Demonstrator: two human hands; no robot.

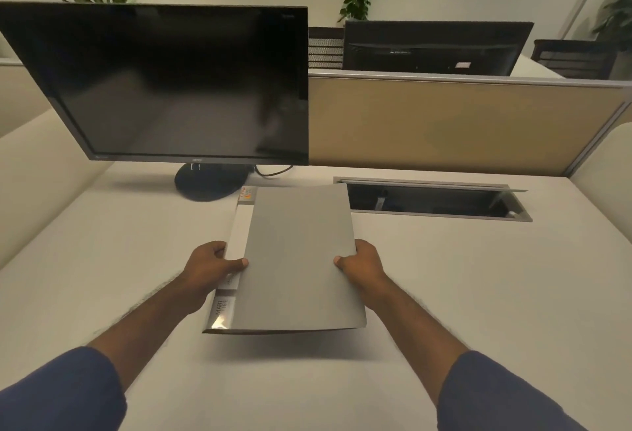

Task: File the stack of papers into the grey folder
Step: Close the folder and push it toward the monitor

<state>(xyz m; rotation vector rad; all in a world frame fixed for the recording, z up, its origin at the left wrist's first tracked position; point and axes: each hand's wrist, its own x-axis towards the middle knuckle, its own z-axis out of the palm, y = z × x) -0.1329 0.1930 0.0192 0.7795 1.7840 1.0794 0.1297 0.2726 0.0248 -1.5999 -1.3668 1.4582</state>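
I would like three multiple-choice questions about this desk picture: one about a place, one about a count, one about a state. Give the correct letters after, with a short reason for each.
1. Where does the near monitor stand, seen from the grey folder?
A. behind it, to the left
B. directly to its right
C. lying under it

2. How many hands hold the folder?
A. none
B. one
C. two

3. What is the state of the folder?
A. closed
B. open flat
C. torn in half

Answers:
1 A: the monitor's stand sits on the desk beyond the folder's far left corner.
2 C: the left hand grips the spine side and the right hand grips the opposite edge.
3 A: the grey cover lies over the whole front, and no inner pages show.
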